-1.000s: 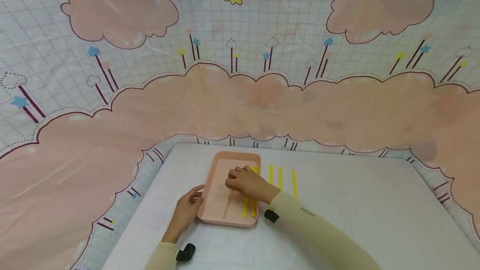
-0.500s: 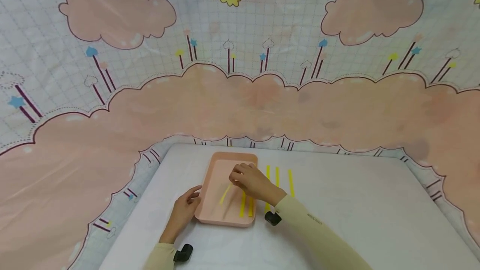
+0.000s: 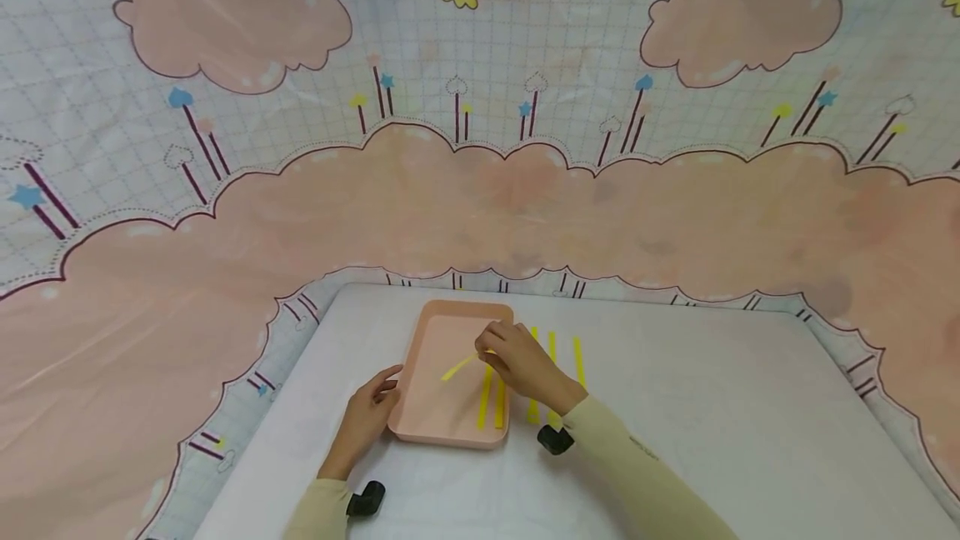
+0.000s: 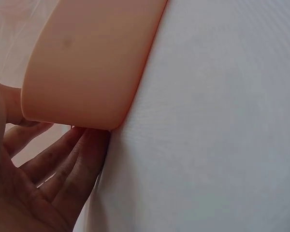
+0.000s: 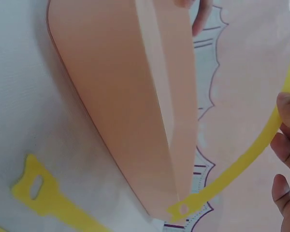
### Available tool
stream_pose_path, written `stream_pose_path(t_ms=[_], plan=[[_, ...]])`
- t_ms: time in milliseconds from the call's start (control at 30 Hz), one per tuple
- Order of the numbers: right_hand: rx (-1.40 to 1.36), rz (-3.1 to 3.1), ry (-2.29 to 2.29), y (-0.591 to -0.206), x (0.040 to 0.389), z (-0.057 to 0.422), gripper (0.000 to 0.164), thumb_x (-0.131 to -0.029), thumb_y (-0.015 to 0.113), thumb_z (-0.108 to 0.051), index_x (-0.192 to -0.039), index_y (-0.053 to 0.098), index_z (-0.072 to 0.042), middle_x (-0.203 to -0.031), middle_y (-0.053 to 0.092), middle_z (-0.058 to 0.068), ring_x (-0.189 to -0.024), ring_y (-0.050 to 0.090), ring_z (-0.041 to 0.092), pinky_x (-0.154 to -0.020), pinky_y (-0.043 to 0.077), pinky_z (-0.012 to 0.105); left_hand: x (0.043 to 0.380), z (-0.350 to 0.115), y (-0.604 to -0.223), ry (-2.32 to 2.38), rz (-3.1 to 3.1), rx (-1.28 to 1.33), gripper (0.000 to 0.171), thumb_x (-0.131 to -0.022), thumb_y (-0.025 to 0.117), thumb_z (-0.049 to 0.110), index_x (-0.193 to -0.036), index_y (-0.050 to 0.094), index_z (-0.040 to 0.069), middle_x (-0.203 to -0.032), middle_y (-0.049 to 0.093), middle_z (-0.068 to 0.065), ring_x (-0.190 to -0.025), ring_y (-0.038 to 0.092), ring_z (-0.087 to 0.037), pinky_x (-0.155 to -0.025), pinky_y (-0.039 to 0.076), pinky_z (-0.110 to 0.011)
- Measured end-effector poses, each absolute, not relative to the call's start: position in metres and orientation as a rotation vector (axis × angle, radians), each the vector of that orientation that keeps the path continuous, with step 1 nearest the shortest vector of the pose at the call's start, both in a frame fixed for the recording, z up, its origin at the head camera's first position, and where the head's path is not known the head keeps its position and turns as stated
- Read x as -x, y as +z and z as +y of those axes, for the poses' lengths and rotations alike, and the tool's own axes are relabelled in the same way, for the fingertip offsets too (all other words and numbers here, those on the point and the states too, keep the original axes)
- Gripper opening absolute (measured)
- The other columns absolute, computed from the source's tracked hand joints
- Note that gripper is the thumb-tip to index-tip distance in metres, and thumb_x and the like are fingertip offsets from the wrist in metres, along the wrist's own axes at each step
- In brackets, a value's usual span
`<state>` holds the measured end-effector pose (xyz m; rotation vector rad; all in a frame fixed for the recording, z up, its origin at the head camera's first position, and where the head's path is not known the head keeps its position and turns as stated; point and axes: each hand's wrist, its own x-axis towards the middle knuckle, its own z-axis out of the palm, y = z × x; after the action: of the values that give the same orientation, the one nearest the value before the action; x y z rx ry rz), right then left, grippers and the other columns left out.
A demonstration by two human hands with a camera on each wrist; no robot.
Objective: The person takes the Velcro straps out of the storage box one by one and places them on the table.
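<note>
Over the right half of the pink tray (image 3: 438,398), my right hand (image 3: 521,361) pinches a yellow hook-and-loop cable tie (image 3: 459,367) between thumb and fingers. The held cable tie (image 5: 246,169) curves down in the right wrist view, its slotted head at the low end. At the tray's left side is my left hand (image 3: 367,419); in the left wrist view it holds the tray (image 4: 82,72) by its edge, thumb at the rim and fingers against the wall. More yellow cable ties (image 3: 485,402) lie inside the tray along its right side, partly hidden by my right hand.
Several yellow cable ties (image 3: 579,361) lie side by side on the white table (image 3: 712,407), right of the tray; my right forearm covers part of them. One slotted cable tie head (image 5: 38,186) shows beside the tray wall. A cloud-patterned backdrop (image 3: 480,215) rises behind the table.
My right hand has moved rightward from the tray's middle, raising the cable tie, which now slants out to the left. My left hand stays at the tray's left edge.
</note>
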<state>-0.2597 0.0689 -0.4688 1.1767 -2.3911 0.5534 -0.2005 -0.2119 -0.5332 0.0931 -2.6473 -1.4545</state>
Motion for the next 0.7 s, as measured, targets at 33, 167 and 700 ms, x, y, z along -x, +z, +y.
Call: stream_pose_path(t_ms=[33,167,700], plan=[[-1.172,-2.390,0.557,-0.469,0.260,0.070,0.013,-0.092,0.068,-0.014,-0.098,0.058,-0.020,-0.101,0.059,-0.008,-0.095,0.054,0.010,-0.076,0.037,0.026,0.201,-0.212,-0.533,-1.453,-2.646,-0.093,0.043,-0.097,0.057,0.012,-0.139,0.056,0.017,-0.122,0.068,-0.018,-0.110,0.066,-0.031,-0.089,0.054,-0.041],[-1.158,-2.387,0.583,-0.468,0.260,0.076,0.015,-0.090,0.069,-0.012,-0.097,0.057,-0.019,-0.098,0.058,-0.007,-0.092,0.055,0.009,-0.075,0.040,0.026,0.200,-0.212,-0.532,-1.456,-2.644,-0.095,0.042,-0.096,0.058,0.011,-0.138,0.057,0.015,-0.121,0.067,-0.019,-0.108,0.066,-0.032,-0.087,0.055,-0.041],[-1.023,-2.368,1.119,-0.461,0.259,0.099,0.009,-0.094,0.062,-0.010,-0.097,0.054,-0.011,-0.088,0.060,-0.001,-0.079,0.053,0.008,-0.067,0.048,0.022,0.201,-0.207,-0.532,-1.438,-2.623,-0.119,0.041,-0.095,0.059,0.009,-0.136,0.059,0.014,-0.119,0.068,-0.018,-0.105,0.067,-0.030,-0.085,0.055,-0.040]])
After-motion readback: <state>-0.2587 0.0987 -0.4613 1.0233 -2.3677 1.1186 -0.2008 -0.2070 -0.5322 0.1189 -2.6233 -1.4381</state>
